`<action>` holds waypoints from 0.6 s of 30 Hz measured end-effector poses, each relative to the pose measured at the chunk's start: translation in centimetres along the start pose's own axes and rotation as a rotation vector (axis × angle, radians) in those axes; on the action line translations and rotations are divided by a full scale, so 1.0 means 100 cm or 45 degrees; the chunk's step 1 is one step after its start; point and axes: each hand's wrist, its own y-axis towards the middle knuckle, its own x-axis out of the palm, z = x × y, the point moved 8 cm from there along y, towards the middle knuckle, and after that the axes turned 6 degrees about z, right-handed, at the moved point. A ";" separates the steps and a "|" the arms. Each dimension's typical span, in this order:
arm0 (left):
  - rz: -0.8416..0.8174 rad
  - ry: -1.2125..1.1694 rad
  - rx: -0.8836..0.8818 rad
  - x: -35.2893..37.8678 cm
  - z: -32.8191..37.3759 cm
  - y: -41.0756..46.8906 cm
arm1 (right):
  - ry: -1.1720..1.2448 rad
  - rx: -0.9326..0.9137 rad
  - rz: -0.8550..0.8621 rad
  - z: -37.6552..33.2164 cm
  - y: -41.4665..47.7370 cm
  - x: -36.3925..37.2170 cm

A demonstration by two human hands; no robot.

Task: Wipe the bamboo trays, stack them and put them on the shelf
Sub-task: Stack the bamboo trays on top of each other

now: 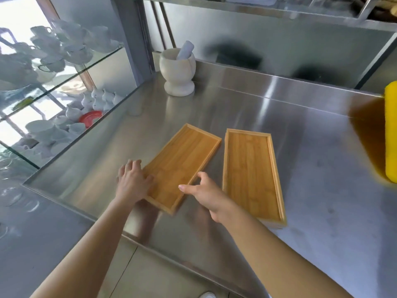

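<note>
Two long bamboo trays lie side by side on the steel counter (300,147). The left tray (182,162) is angled toward the far right. My left hand (133,181) rests on its near left corner, fingers over the rim. My right hand (206,194) touches that tray's near right edge with fingers spread and nothing held. The right tray (251,171) lies straight, just right of my right hand, untouched. A steel shelf (257,7) runs above the counter at the back.
A white stone mortar with pestle (179,72) stands at the back left of the counter. A yellow object (391,132) sits at the right edge. Glass shelves with white cups and pots (53,82) stand to the left. The counter's front edge is near my arms.
</note>
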 end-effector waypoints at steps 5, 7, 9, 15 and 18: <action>-0.270 -0.070 -0.111 0.023 -0.015 0.001 | 0.431 0.226 -0.026 0.005 0.022 0.025; -0.259 -0.287 -0.207 0.020 -0.013 0.000 | 0.597 0.301 0.044 0.006 0.026 0.025; -0.255 -0.398 -0.283 0.014 -0.012 0.002 | 0.618 0.390 0.114 0.009 0.026 0.021; -0.508 -0.266 -0.221 0.007 -0.010 0.003 | 0.456 0.443 0.187 0.016 0.021 -0.006; -0.667 -0.405 -0.267 0.013 -0.014 -0.007 | 0.432 0.459 0.109 0.016 0.016 -0.011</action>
